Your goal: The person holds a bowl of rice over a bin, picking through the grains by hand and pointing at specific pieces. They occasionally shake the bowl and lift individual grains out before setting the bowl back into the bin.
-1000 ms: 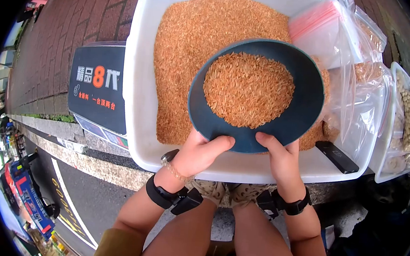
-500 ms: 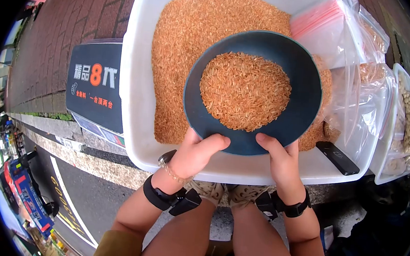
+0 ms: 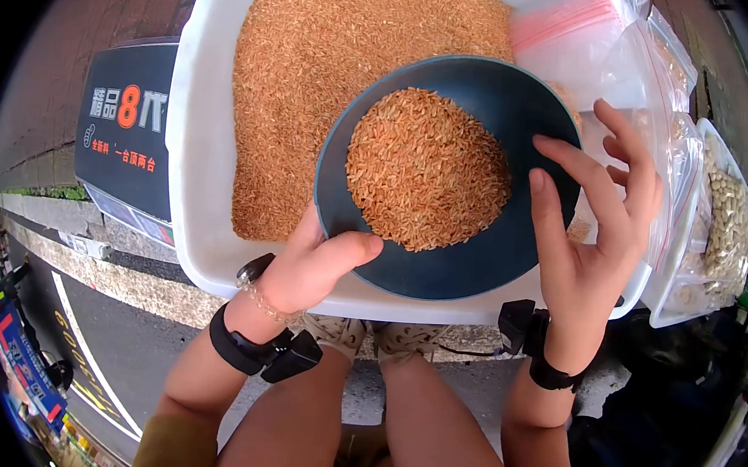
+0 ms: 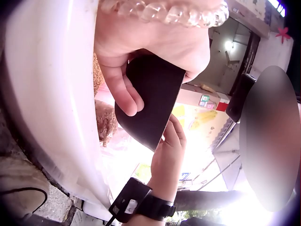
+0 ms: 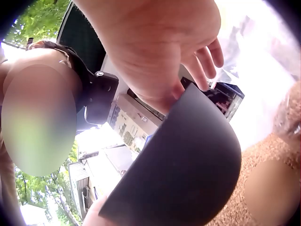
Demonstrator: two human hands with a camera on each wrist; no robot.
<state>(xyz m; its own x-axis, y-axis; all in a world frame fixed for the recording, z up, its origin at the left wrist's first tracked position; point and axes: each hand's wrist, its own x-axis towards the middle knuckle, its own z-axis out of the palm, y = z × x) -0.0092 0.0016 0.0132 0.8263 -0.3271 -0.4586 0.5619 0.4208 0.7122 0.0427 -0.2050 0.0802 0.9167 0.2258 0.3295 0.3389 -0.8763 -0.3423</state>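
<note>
A dark blue-grey bowl (image 3: 441, 279) holds a heap of reddish-brown rice (image 3: 428, 172). My left hand (image 3: 304, 267) grips its near-left rim, thumb inside and the other fingers curled against the underside, as the left wrist view shows. Over the right rim my right hand (image 3: 601, 227) has its fingers spread, with thumb and index finger reaching over the bowl's inside. In the right wrist view the bowl (image 5: 183, 165) is tilted, with the right thumb at its rim. Beneath is a white plastic tub (image 3: 201, 129) with more of the same rice (image 3: 300, 67).
Clear zip bags (image 3: 578, 38) with pink seals lie in the tub's right side. A black box (image 3: 121, 176) with an orange "8" stands left of the tub. On the right is a white tray (image 3: 672, 282) of pale, bagged pieces (image 3: 727, 211).
My right hand has let go of the near rim and moved up to the right rim, its fingers spreading. The left hand keeps its grip; in the head view, tub and bowl have shifted left.
</note>
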